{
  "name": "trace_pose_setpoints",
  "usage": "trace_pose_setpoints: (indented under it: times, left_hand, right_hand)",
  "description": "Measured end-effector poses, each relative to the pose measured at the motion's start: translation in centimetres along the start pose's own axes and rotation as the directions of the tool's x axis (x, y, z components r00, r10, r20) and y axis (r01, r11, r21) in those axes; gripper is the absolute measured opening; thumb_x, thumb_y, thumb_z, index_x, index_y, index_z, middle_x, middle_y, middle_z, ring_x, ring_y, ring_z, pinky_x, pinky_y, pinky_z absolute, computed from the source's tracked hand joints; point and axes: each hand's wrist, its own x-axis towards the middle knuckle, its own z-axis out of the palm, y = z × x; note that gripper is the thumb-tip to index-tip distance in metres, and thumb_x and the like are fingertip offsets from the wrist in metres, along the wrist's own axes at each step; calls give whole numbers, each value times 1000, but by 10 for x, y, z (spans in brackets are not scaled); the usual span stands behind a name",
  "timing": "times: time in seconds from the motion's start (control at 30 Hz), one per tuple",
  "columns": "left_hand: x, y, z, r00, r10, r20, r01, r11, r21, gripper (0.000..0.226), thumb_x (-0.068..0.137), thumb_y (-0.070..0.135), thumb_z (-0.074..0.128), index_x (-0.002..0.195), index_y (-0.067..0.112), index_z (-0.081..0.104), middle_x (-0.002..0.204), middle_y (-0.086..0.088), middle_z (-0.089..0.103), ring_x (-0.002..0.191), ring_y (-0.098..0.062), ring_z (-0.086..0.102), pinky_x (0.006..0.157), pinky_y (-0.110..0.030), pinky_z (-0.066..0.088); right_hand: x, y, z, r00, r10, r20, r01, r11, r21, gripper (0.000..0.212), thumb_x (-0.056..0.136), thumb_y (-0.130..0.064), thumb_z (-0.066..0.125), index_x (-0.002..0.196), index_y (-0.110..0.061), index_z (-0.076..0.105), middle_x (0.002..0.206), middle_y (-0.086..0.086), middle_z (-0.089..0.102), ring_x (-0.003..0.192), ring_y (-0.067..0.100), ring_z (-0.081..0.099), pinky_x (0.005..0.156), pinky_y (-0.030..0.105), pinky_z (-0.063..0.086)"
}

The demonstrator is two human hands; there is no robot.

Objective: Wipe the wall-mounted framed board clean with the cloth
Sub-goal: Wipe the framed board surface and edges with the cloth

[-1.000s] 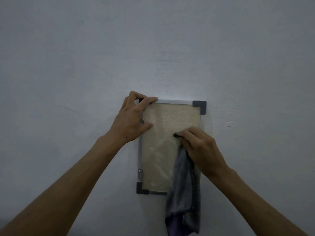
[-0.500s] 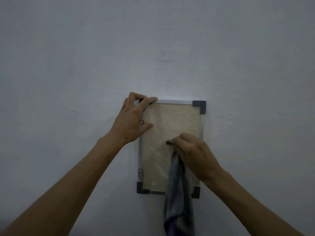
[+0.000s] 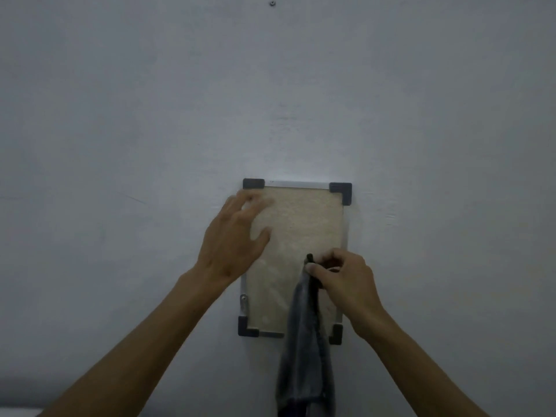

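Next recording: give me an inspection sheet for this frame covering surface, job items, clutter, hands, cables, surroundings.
Surface: pale grey painted wall, faint scuffs.
Job's things: beige framed board with dark corner caps, mounted upright; grey cloth hanging over its lower right.
Clutter: nothing seen.
Hands: left hand open, fingers spread and blurred at the board's upper left; right hand pinching the cloth's top.
Cables: nothing seen.
Surroundings: small screw high on the wall.

Both forearms reach up and forward from the lower corners, bare. Left hand [image 3: 233, 239]: fingers spread and loosely extended, blurred, palm facing away. Right hand [image 3: 346, 278]: fingers curled, thumb and forefinger pinched together, lower than the left.
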Motion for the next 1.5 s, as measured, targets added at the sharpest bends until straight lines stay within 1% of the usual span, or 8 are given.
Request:
trace_pose_setpoints:
  times: [0.07, 0.17, 0.4, 0.63, 0.87, 1.0, 1.33, 1.5]
  left_hand:
    - [-16, 16, 6, 994, -36, 106, 55, 981, -186, 32, 89, 32, 70, 121, 27, 66, 109, 10, 65, 95, -1, 64, 82, -22, 58]
    - [-35, 35, 20, 936, -49, 348, 182, 914, -361, 39, 86, 40, 72, 123, 35, 64, 109, 18, 65, 90, 6, 65, 72, -9, 54]
    - [-30, 31, 19, 920, -114, 376, 275, 870, -409, 39, 79, 38, 79, 116, 34, 71, 111, 13, 74, 90, 10, 68, 76, -8, 54]
    - [-23, 27, 18, 934, -178, 310, 272, 916, -293, 37, 74, 42, 81, 109, 35, 73, 103, 17, 65, 84, -1, 66, 69, -11, 53]
    - [-13, 9, 14, 911, -187, 367, 318, 886, -337, 23, 80, 23, 80, 103, 26, 77, 90, 18, 74, 84, 7, 70, 81, -12, 56]
    - [6, 12, 15, 967, -118, 226, 194, 917, -349, 23, 81, 21, 80, 103, 25, 77, 89, 23, 70, 85, 10, 68, 77, -3, 50]
    - [10, 24, 54, 994, 102, -27, -106, 969, -222, 17, 87, 20, 75, 104, 16, 78, 94, 0, 73, 79, -6, 66, 75, -25, 60]
    - [-11, 22, 58, 965, 236, 116, -219, 965, -144, 20, 91, 23, 69, 107, 16, 77, 95, -3, 71, 81, -10, 64, 75, -29, 58]
  right_hand:
    - [-4, -5, 1, 979, 164, 122, -191, 945, 264, 10, 84, -13, 77, 87, -4, 73, 86, 11, 75, 80, 18, 74, 71, 26, 62]
    - [-10, -13, 3, 949, 200, 244, -296, 831, 470, 19, 88, -9, 72, 98, 7, 68, 93, 21, 75, 88, 28, 75, 74, 29, 61]
    - [-12, -20, -2, 986, 57, 159, -98, 958, 269, 13, 93, -16, 67, 92, -7, 76, 88, 8, 77, 86, 19, 75, 79, 35, 63]
    - [-9, -30, -6, 929, 85, 360, -240, 879, 412, 22, 100, -5, 53, 109, -4, 73, 103, 9, 77, 99, 18, 74, 84, 30, 61]
    - [-1, -27, -18, 964, -28, 264, -33, 973, 227, 18, 98, -13, 59, 104, -19, 74, 100, -3, 76, 92, 7, 73, 79, 26, 61]
    - [19, -22, -28, 936, -347, -57, 320, 909, -266, 18, 91, -16, 69, 108, -19, 69, 98, -7, 69, 85, 3, 65, 74, 13, 54]
    - [37, 14, -28, 917, -379, -126, 289, 847, -446, 30, 88, -27, 74, 108, -20, 52, 91, -3, 62, 75, 13, 63, 70, 31, 60]
    - [37, 20, -26, 912, -383, -144, 287, 849, -443, 32, 88, -17, 73, 103, -23, 46, 76, -8, 55, 64, 7, 59, 59, 35, 60]
